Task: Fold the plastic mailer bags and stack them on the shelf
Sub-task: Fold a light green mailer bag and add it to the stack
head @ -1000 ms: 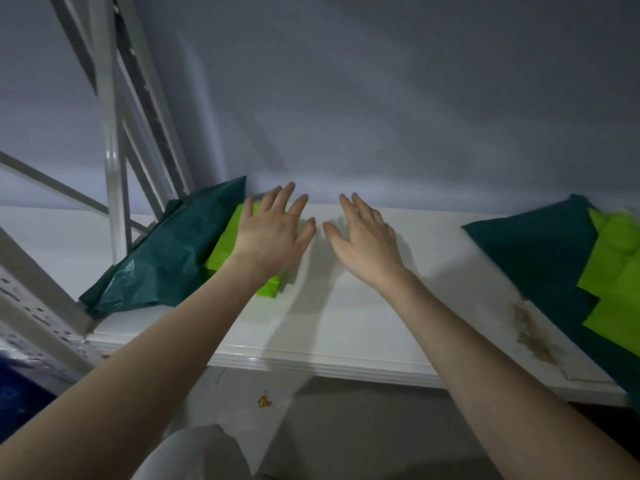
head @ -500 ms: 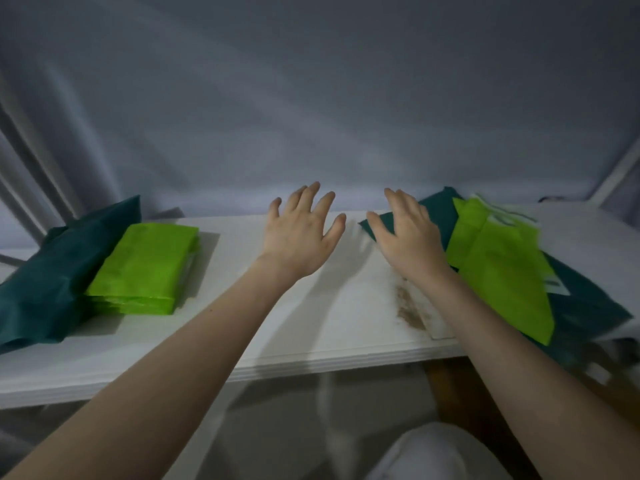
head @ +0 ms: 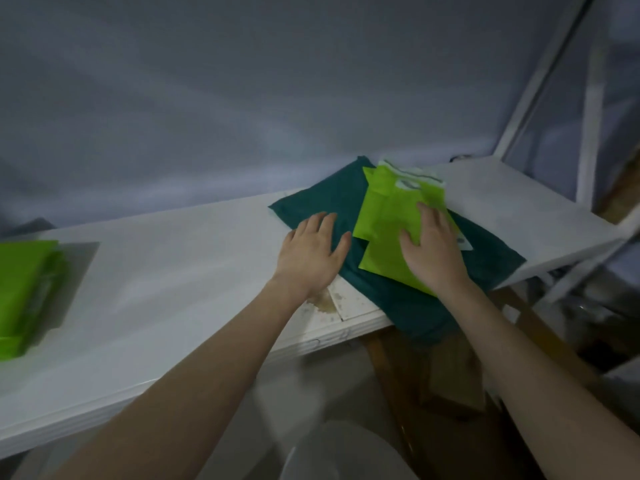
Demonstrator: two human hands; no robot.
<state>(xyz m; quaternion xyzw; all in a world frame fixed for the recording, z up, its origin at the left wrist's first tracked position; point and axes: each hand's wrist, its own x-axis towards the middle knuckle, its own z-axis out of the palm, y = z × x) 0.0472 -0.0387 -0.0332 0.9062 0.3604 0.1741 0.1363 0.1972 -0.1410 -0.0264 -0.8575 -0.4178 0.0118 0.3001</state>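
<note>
Unfolded lime green mailer bags (head: 388, 220) lie on a dark green bag (head: 325, 202) at the right part of the white shelf (head: 180, 265). My right hand (head: 431, 251) lies flat on the lime bags with straight fingers. My left hand (head: 311, 254) is open, fingers spread, over the dark green bag's left edge. A stack of folded lime green bags (head: 24, 292) sits at the far left of the shelf.
The grey wall (head: 277, 98) closes the back of the shelf. White shelf posts (head: 588, 109) rise at the right. A brown stain (head: 325, 301) marks the shelf's front edge. Below the shelf are wooden pieces (head: 450, 375) and floor.
The view has swung right, so the folded stack now sits at the far left. Both hands moved right; my right hand came down on the lime bags, my left reached the dark green bag.
</note>
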